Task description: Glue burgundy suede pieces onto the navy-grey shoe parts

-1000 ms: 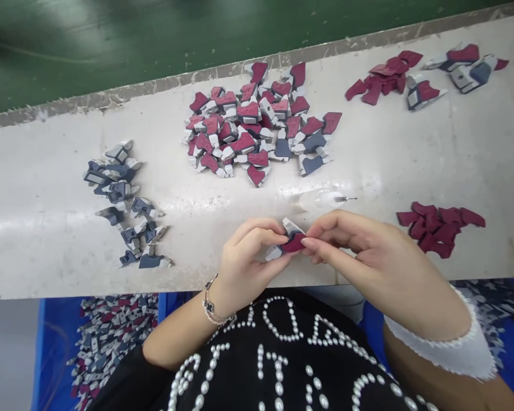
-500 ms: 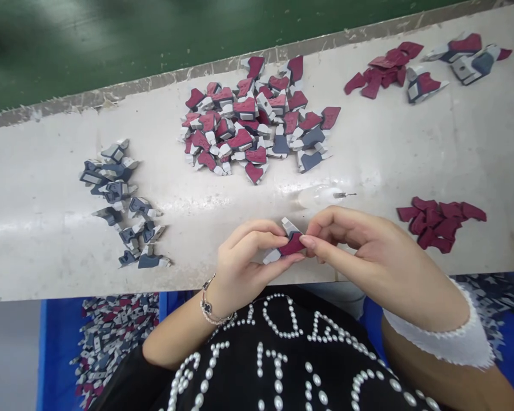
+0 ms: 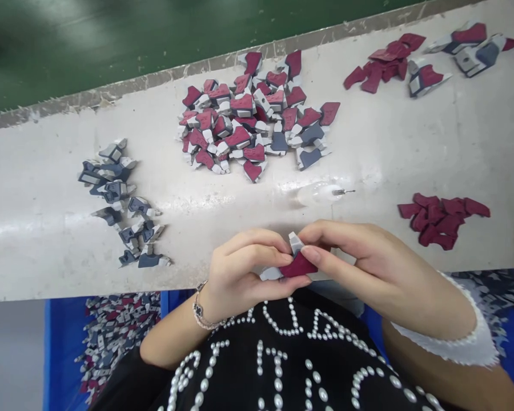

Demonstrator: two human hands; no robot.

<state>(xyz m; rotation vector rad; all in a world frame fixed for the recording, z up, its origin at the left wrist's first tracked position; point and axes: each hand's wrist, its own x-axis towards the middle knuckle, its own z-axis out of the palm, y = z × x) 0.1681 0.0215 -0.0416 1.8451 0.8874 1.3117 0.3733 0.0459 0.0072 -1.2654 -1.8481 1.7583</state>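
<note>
Between my hands, at the table's near edge, is a small plastic piece [image 3: 298, 265] with a maroon face and pale grey ends. My left hand [image 3: 248, 265] pinches it from the left, thumb below and fingers above. From the right, my right hand [image 3: 351, 257] grips its upper part between thumb and forefinger. The fingers cover parts of the piece. Beyond my hands lies a small clear bottle [image 3: 319, 194] on its side with a thin metal tip.
A large pile of maroon-and-grey pieces [image 3: 240, 128] lies at the back middle. Blue-grey pieces [image 3: 115, 191] are on the left. Maroon plates lie in a near pile [image 3: 441, 220] and a far pile [image 3: 385, 63]. Below the edge, a blue bin [image 3: 60, 342] holds many pieces.
Both hands have come slightly nearer my body with the piece. My right thumb and forefinger have moved from its right side up to its grey upper end.
</note>
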